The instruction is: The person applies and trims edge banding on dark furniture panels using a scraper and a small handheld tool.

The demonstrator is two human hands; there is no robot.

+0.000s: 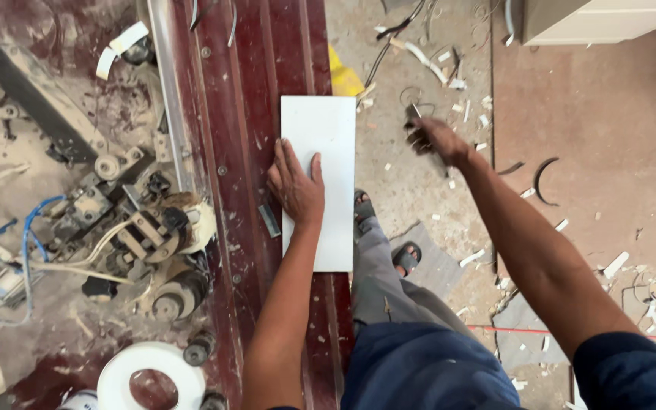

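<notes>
Bench strip (pixel 244 152) narrow: rail (pixel 170 99) and machine (pixel 134 228) crowd its left. Panel (pixel 318 182) covers its right half. Right of bench, open air over littered floor (pixel 594 167).

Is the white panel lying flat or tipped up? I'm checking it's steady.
Flat. The white panel lies face-up on the dark red bench, with the left hand pressed palm-down on it.

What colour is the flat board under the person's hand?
White. The board lies on a dark red bench, under the left hand; head view.
</notes>
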